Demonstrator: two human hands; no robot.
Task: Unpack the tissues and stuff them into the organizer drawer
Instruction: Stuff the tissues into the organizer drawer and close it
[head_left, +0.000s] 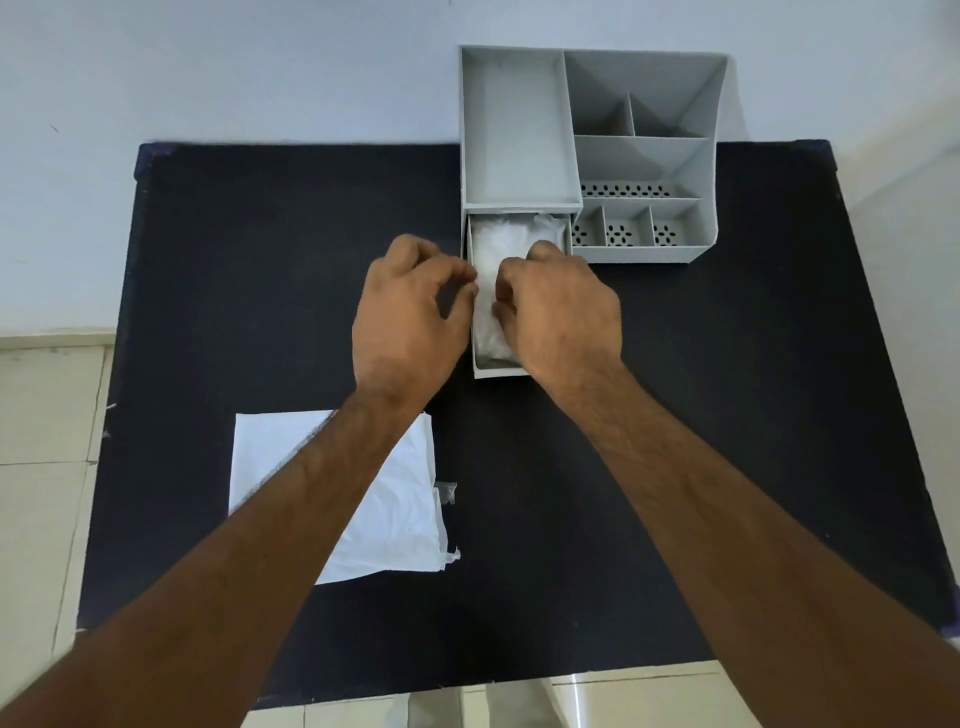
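Stuffing is the step in hand: both hands are over the pulled-out drawer (480, 366) of the grey organizer (644, 156) at the far edge of the bench (727, 415). My left hand (410, 317) hovers at the drawer's left wall, fingers curled with thumb and forefinger nearly meeting; whether it pinches any tissue I cannot tell. My right hand (563, 312) is curled down into the drawer, knuckles up, fingers pressing into the tissues (491, 249).

The tissues are a soft, crumpled white wad that fills the drawer from front to back and bulges about level with its rim. Near me, under my left forearm, the emptied white wrapper (400, 519) lies flat on the bench.

Next, I judge, the wad needs tamping below the rim, so the drawer can slide shut without catching.
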